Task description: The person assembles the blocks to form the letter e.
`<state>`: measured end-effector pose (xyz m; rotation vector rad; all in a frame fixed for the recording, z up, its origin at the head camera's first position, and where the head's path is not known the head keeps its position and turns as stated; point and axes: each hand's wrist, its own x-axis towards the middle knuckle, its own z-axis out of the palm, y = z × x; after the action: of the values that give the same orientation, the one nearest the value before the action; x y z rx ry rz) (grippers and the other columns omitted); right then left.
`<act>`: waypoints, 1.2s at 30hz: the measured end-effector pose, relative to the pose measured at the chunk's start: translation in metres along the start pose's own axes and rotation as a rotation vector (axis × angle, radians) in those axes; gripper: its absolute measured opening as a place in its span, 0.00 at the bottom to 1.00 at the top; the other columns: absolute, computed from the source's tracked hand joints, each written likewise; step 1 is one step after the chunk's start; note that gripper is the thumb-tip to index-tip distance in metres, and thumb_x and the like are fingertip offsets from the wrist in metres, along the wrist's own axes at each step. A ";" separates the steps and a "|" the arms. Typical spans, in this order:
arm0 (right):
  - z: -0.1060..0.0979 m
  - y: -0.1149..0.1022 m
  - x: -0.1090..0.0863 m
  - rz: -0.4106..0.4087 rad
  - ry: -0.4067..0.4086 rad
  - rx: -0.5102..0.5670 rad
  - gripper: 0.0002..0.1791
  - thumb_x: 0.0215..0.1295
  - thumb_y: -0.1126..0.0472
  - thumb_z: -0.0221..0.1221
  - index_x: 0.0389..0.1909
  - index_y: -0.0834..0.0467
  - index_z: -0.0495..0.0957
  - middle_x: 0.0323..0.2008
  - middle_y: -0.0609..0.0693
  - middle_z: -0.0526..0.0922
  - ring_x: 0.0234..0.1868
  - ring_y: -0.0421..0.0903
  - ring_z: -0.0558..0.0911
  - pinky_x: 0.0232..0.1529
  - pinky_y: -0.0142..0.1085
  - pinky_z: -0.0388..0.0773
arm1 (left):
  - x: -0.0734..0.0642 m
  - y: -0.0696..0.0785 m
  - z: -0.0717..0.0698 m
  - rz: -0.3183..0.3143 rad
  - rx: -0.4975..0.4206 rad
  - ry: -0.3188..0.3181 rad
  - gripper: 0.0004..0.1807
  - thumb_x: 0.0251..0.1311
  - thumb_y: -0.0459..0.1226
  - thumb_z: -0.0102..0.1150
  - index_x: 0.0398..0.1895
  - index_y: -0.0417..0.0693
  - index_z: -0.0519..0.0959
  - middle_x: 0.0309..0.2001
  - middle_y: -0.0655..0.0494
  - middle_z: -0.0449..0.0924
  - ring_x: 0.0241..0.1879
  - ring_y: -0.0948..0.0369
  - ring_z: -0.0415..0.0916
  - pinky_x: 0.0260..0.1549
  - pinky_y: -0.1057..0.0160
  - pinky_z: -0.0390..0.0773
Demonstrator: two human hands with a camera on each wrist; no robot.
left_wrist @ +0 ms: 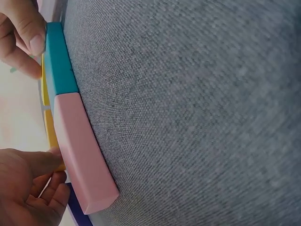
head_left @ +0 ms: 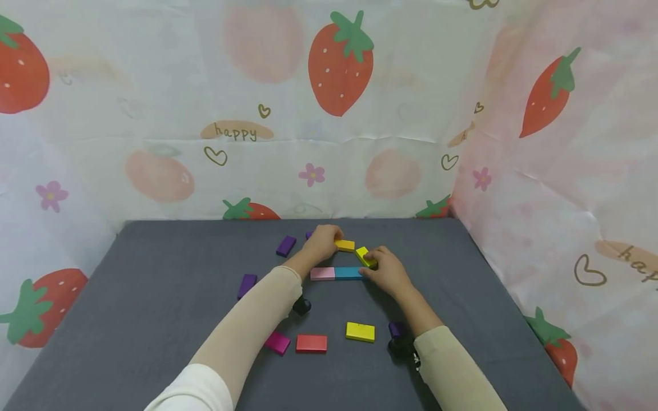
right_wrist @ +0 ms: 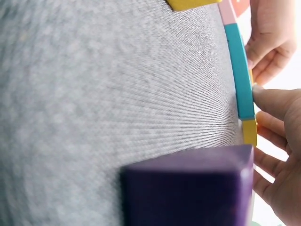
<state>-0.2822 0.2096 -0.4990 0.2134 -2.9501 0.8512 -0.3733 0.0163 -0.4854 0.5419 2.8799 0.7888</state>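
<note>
While a pink rectangular block and a blue rectangular block already abut on the grey cloth surface, beyond them the left hand pinches an orange block, the right hand's fingers hold a slanted yellow block, and scattered blocks apparently remain unjoined.

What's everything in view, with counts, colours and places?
Purple blocks: four, purple, two back, one left, one right
Yellow blocks: two, yellow, one back, one front
Orange block: one, orange, back
Pink block: one, pink, centre
Blue block: one, blue, touching pink block
Magenta block: one, magenta, front left
Red block: one, red, front
Table: one, grey, underneath
Backdrop: one, pale, around table
Wrist cameras: two, black, on wrists
Sleeves: two, beige, on arms
Left hand: one, gripping orange block
Right hand: one, gripping yellow block
</note>
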 end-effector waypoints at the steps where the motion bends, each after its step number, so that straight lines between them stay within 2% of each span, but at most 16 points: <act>1: 0.000 0.000 0.000 0.001 -0.001 0.002 0.23 0.64 0.55 0.71 0.57 0.62 0.83 0.56 0.55 0.79 0.56 0.55 0.80 0.61 0.51 0.76 | 0.000 0.000 0.000 0.000 0.003 0.000 0.20 0.66 0.27 0.61 0.61 0.43 0.80 0.59 0.48 0.82 0.60 0.53 0.77 0.63 0.55 0.75; 8: 0.000 0.001 0.001 0.009 -0.004 0.008 0.23 0.65 0.54 0.71 0.57 0.60 0.83 0.56 0.53 0.79 0.57 0.53 0.80 0.62 0.50 0.76 | 0.005 0.000 -0.002 -0.015 0.000 0.006 0.21 0.67 0.24 0.56 0.61 0.44 0.81 0.59 0.48 0.82 0.61 0.53 0.77 0.64 0.55 0.74; 16: -0.001 0.002 0.002 0.010 -0.006 0.003 0.24 0.65 0.54 0.71 0.58 0.60 0.82 0.57 0.53 0.79 0.57 0.53 0.80 0.61 0.50 0.76 | 0.012 0.003 0.002 -0.003 0.001 0.007 0.23 0.66 0.23 0.56 0.62 0.45 0.81 0.60 0.49 0.82 0.62 0.53 0.77 0.65 0.55 0.74; 21: 0.001 0.002 0.002 0.012 -0.009 0.004 0.24 0.65 0.54 0.70 0.58 0.60 0.82 0.57 0.53 0.79 0.57 0.53 0.80 0.61 0.49 0.76 | 0.013 0.006 0.004 0.015 -0.007 0.010 0.23 0.65 0.22 0.54 0.61 0.44 0.82 0.59 0.48 0.83 0.61 0.52 0.77 0.64 0.55 0.74; 36: 0.003 0.004 0.002 0.012 -0.001 0.004 0.23 0.65 0.54 0.70 0.57 0.60 0.83 0.57 0.52 0.79 0.57 0.53 0.80 0.61 0.49 0.76 | 0.015 0.009 0.006 0.011 -0.005 0.003 0.23 0.66 0.22 0.53 0.62 0.45 0.81 0.60 0.48 0.82 0.62 0.53 0.77 0.64 0.55 0.75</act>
<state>-0.2844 0.2116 -0.5031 0.1960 -2.9541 0.8583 -0.3837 0.0318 -0.4859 0.5571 2.8791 0.7990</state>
